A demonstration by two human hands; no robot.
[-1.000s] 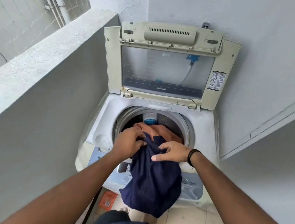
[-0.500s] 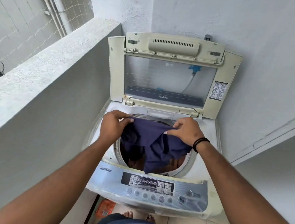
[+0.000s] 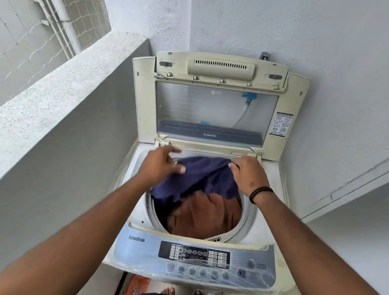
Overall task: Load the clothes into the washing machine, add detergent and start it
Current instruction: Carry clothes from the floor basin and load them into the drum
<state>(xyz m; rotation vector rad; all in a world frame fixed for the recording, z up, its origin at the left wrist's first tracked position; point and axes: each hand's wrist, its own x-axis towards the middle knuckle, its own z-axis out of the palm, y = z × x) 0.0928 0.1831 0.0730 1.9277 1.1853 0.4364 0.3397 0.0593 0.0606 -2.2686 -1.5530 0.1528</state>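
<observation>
A top-loading washing machine (image 3: 269, 201) stands with its lid (image 3: 143, 100) raised against the wall. A navy garment (image 3: 200, 178) lies across the back half of the drum mouth, over a brown garment (image 3: 206, 215) lower in the drum. My left hand (image 3: 160, 165) hovers over the garment's left edge, fingers spread and straight, thumb touching the cloth. My right hand (image 3: 246, 173), a black band on its wrist, curls its fingers on the garment's right edge at the drum rim. No detergent is in view.
The control panel (image 3: 193, 255), wrapped in plastic film, runs along the machine's front. A low concrete parapet (image 3: 51, 102) hems the left side and a white wall (image 3: 345, 101) the right. An orange packet (image 3: 135, 285) lies on the floor by my bare feet (image 3: 169, 291).
The navy garment went from hanging over the machine's front into the drum and has sunk further, uncovering the brown garment. My left hand's fingers have opened off the cloth. Both hands moved back.
</observation>
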